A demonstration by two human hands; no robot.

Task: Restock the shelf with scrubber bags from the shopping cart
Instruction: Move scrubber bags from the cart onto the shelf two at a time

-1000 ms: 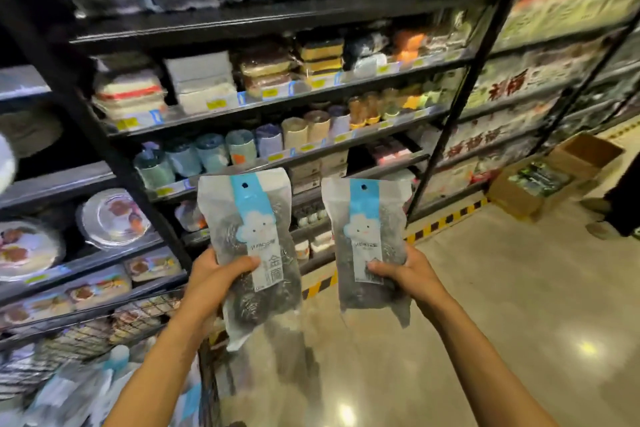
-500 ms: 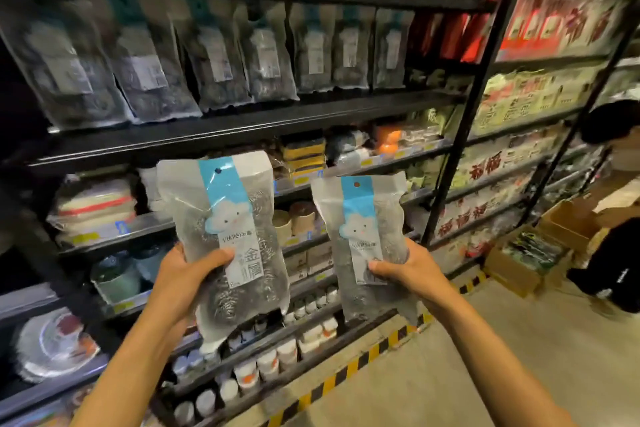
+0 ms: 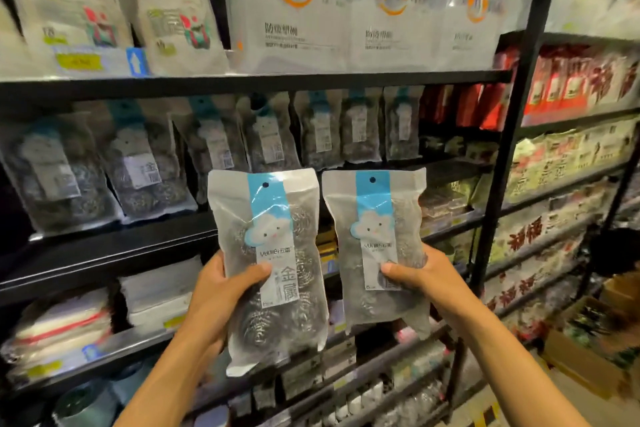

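Two scrubber bags stand upright at frame centre, left bag (image 3: 268,236) gripped low by my left hand (image 3: 221,291), right bag (image 3: 375,229) by my right hand (image 3: 426,277), fingers (image 3: 254,270) curled round each, with the shelf (image 3: 121,246) and its stocked bags (image 3: 145,166) just above and beyond.

Shop aisle: black shelf racks (image 3: 256,81) packed with bagged goods, price tags (image 3: 79,62).
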